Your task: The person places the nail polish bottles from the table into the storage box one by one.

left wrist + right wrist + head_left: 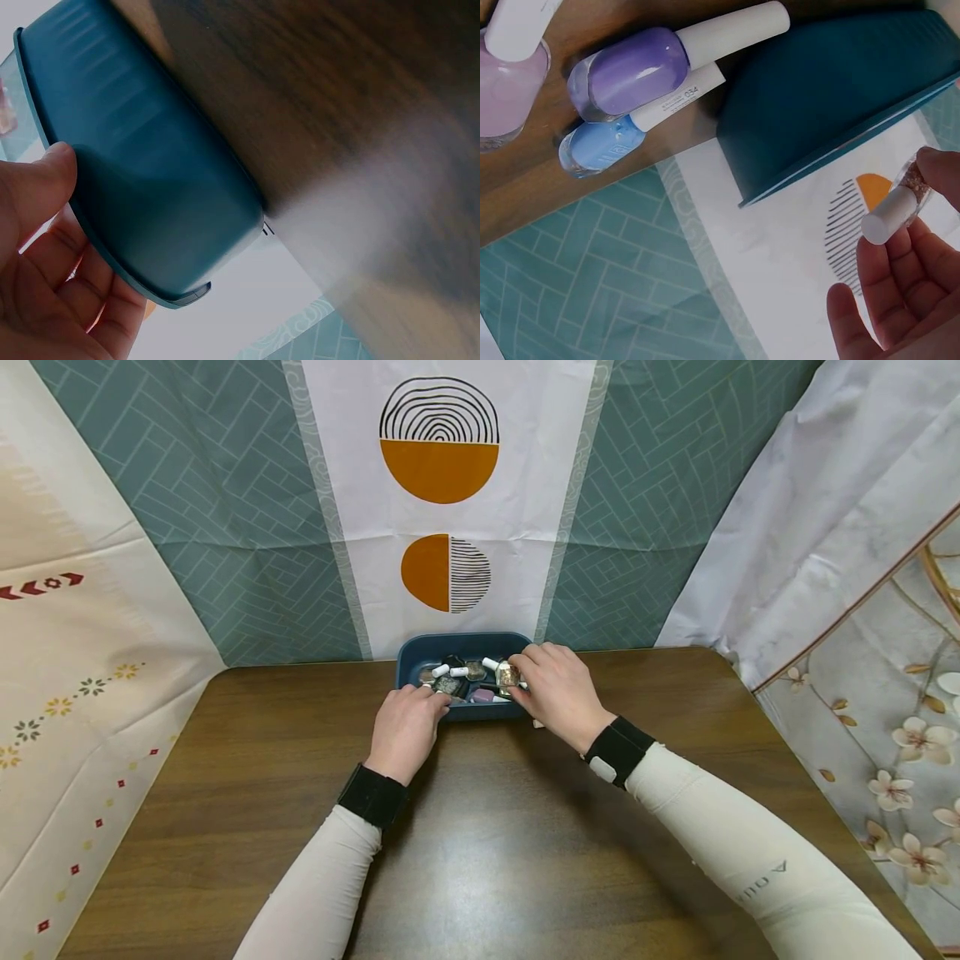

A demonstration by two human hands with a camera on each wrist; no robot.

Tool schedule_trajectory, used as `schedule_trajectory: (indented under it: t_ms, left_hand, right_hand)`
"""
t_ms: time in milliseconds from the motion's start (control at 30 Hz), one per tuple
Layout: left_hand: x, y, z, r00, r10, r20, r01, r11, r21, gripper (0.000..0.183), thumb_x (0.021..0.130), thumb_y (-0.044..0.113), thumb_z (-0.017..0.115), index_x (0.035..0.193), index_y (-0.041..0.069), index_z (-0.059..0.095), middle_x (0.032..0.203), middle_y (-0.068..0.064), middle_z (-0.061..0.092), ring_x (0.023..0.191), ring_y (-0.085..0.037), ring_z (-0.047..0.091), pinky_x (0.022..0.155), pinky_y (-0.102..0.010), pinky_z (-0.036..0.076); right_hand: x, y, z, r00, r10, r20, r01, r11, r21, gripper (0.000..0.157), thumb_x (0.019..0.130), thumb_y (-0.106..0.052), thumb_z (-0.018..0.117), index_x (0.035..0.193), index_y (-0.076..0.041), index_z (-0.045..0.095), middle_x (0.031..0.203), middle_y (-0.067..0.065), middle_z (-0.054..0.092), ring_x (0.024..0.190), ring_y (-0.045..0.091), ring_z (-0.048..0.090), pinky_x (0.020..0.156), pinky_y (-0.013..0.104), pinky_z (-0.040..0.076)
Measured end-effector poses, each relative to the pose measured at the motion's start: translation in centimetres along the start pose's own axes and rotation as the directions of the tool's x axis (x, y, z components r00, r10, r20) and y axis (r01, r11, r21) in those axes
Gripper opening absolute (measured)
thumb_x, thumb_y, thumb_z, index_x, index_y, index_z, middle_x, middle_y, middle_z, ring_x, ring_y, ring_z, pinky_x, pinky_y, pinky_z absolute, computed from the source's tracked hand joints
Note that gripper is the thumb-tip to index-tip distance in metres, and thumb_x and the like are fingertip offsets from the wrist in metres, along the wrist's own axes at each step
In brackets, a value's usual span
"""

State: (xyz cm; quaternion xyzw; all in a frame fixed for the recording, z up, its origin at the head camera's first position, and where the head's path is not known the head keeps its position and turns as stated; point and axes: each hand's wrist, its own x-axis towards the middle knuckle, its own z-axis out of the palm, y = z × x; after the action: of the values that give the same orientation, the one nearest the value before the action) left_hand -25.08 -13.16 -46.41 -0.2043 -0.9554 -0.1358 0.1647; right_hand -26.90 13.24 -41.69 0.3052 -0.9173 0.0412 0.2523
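Note:
A dark blue plastic bin (487,712) stands at the table's far edge with several nail polish bottles inside. Among them are a dark glittery bottle (448,685) and a mauve one (482,696). My left hand (405,731) grips the bin's near-left rim; the left wrist view shows the thumb (56,172) on the outer wall and the fingers behind the rim. Above the bin's right end, my right hand (561,693) pinches a copper-glitter nail polish bottle (913,184) with a white cap, between thumb and fingers.
In the right wrist view, a purple polish bottle (637,71), a light blue one (604,146) and a pale pink one (506,94) lie on the wooden table (480,827) beside the bin. A patterned curtain (465,518) hangs right behind the bin.

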Motion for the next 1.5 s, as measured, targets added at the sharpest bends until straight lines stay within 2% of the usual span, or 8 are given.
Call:
schedule_trajectory:
  t_ms: [267,533,900,1300,1500]
  left_hand:
    - [0.0,-0.1,0.1,1.0,0.004,-0.007,-0.004,1.0,-0.001,0.016,0.104,0.014,0.079,0.119,0.01,0.085,0.103,-0.008,0.08,0.092,-0.027,0.065,0.088,-0.043,0.055]
    - [0.0,-0.2,0.2,1.0,0.006,-0.011,-0.006,1.0,-0.008,0.016,0.104,0.013,0.079,0.119,0.011,0.085,0.103,-0.008,0.08,0.092,-0.028,0.066,0.089,-0.044,0.055]
    - [0.0,-0.2,0.0,1.0,0.005,-0.009,-0.005,1.0,-0.017,0.016,0.105,0.013,0.079,0.119,0.01,0.085,0.104,-0.008,0.08,0.093,-0.028,0.066,0.089,-0.044,0.055]
    - [0.1,-0.1,0.0,1.0,0.001,-0.007,-0.002,1.0,-0.013,0.015,0.105,0.012,0.078,0.118,0.011,0.085,0.103,-0.008,0.08,0.093,-0.028,0.067,0.088,-0.044,0.055]
    - [0.0,-0.2,0.1,1.0,0.004,-0.008,-0.004,1.0,-0.011,0.015,0.105,0.013,0.078,0.118,0.011,0.085,0.103,-0.008,0.08,0.093,-0.028,0.067,0.088,-0.044,0.055]
  right_hand:
    - [0.9,0.4,0.8,0.997,0.042,0.065,-0.042,0.999,0.004,0.036,0.095,-0.025,0.091,0.121,-0.004,0.078,0.106,0.008,0.073,0.102,0.029,0.069,0.097,0.045,0.056]
    - [1.4,0.5,1.4,0.994,0.05,0.094,-0.054,0.998,0.035,0.036,0.097,-0.025,0.09,0.123,-0.004,0.079,0.107,0.009,0.072,0.098,0.029,0.068,0.091,0.045,0.057]
    - [2.6,0.2,2.3,0.981,0.093,0.172,-0.106,0.992,0.062,0.035,0.097,-0.026,0.089,0.125,-0.006,0.08,0.11,0.009,0.073,0.102,0.03,0.068,0.091,0.046,0.057]
    - [3.2,-0.3,3.1,0.965,0.126,0.23,-0.138,0.99,0.033,0.022,0.099,-0.028,0.088,0.108,-0.01,0.08,0.102,0.008,0.071,0.094,0.029,0.066,0.082,0.044,0.056]
    - [3.2,-0.2,3.3,0.961,0.142,0.236,-0.155,0.987,0.039,0.027,0.099,-0.028,0.087,0.117,-0.008,0.081,0.105,0.009,0.072,0.096,0.03,0.067,0.083,0.045,0.056]
